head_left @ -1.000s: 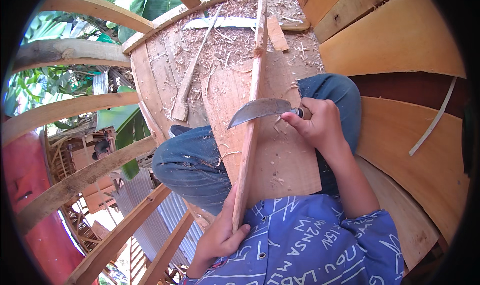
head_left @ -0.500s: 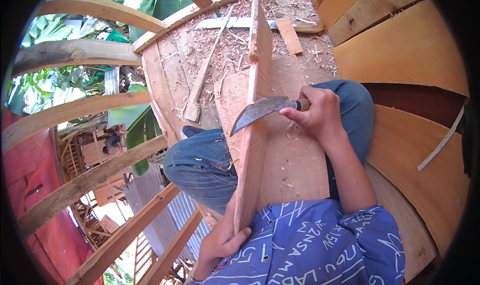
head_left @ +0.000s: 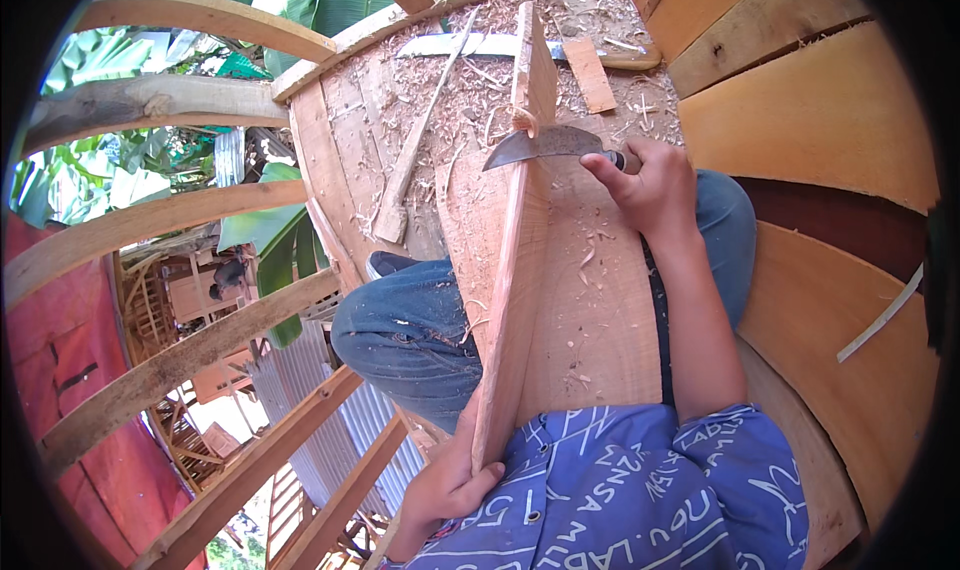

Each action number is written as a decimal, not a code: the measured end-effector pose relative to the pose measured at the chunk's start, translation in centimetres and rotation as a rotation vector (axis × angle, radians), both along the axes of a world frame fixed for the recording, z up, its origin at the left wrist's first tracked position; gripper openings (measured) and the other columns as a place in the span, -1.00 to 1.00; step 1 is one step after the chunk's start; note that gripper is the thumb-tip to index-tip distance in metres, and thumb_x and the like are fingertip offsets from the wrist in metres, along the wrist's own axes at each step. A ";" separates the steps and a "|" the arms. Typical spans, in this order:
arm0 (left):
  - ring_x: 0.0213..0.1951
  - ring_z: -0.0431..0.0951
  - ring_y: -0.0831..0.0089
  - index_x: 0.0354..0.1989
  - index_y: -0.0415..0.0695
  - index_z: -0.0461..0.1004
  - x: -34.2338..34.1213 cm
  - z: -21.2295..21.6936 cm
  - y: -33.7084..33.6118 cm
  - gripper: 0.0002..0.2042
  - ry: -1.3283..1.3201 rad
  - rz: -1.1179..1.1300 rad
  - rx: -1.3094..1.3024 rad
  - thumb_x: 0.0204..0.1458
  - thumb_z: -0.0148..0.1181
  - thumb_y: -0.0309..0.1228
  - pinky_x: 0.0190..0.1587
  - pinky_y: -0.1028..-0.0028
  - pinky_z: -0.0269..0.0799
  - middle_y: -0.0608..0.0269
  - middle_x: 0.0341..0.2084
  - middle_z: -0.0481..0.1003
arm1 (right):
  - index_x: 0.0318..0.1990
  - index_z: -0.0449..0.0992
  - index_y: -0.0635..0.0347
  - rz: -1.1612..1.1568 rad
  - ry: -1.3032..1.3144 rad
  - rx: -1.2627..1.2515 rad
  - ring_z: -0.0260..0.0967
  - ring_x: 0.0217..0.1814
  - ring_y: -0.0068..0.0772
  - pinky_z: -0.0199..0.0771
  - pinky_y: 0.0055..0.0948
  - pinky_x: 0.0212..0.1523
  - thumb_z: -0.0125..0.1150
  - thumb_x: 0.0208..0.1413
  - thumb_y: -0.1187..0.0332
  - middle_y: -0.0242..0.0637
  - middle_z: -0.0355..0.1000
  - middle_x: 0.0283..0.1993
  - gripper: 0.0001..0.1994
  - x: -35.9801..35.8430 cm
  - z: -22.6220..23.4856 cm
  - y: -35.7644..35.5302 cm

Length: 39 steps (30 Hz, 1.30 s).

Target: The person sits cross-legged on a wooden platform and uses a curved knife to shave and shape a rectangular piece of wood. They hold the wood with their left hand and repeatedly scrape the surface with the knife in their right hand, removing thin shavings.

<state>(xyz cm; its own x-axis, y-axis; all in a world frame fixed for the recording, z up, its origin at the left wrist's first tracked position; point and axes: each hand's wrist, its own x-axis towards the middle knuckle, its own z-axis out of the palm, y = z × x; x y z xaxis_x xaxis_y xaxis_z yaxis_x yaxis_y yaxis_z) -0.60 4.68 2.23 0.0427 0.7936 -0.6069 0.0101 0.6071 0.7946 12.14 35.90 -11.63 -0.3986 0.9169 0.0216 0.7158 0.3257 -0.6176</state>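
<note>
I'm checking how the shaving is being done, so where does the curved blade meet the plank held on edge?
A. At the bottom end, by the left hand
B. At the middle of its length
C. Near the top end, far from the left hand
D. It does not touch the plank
C: the curved blade in the right hand sits on the plank edge near its top, while the left hand holds the bottom end.
</note>
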 end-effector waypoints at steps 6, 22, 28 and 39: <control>0.43 -0.19 0.10 0.38 -0.43 -0.35 -0.1 -0.4 0.0 -0.14 -0.025 0.040 0.036 -0.07 0.02 -0.55 0.39 0.31 -0.28 -0.25 0.38 -0.17 | -0.76 0.30 0.26 -0.002 0.011 -0.048 0.29 -0.68 -0.23 0.26 -0.22 -0.58 0.21 -0.20 -0.43 -0.19 0.25 -0.75 -0.22 -0.3 0.2 -0.2; 0.40 -0.05 -0.07 0.40 -0.36 -0.30 0.8 1.4 1.8 -0.17 0.145 -0.042 -0.051 -0.08 -0.01 -0.57 0.39 0.29 -0.18 -0.35 0.34 -0.09 | -0.75 0.33 0.24 0.224 -0.013 -0.097 0.34 -0.69 -0.05 0.30 -0.21 -0.62 0.24 -0.27 -0.44 -0.13 0.27 -0.78 -0.24 2.1 3.3 -4.4; 0.39 -0.07 -0.13 0.40 -0.36 -0.36 1.4 2.2 3.6 -0.15 0.200 -0.095 -0.048 -0.08 -0.03 -0.58 0.40 0.28 -0.18 -0.38 0.35 -0.16 | -0.77 0.30 0.22 0.157 -0.138 -0.045 0.31 -0.71 -0.08 0.29 -0.23 -0.64 0.23 -0.33 -0.49 -0.12 0.28 -0.77 -0.21 2.1 3.8 -2.3; 0.40 -0.11 -0.13 0.40 -0.33 -0.42 1.9 3.0 4.4 -0.09 0.191 -0.098 -0.073 -0.16 -0.06 -0.62 0.40 0.29 -0.22 -0.36 0.37 -0.23 | -0.73 0.40 0.29 -0.012 -0.175 -0.093 0.42 -0.57 -0.05 0.39 -0.18 -0.53 0.23 -0.29 -0.47 -0.03 0.38 -0.67 -0.20 0.6 2.9 1.3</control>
<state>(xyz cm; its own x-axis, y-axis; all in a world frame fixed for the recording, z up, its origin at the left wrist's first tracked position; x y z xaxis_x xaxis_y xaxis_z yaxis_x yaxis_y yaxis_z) 1.27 9.05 5.25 -0.0039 0.7450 -0.6671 0.2184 0.6516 0.7264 12.69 37.19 -8.70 -0.3780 0.9163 -0.1320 0.8183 0.2641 -0.5105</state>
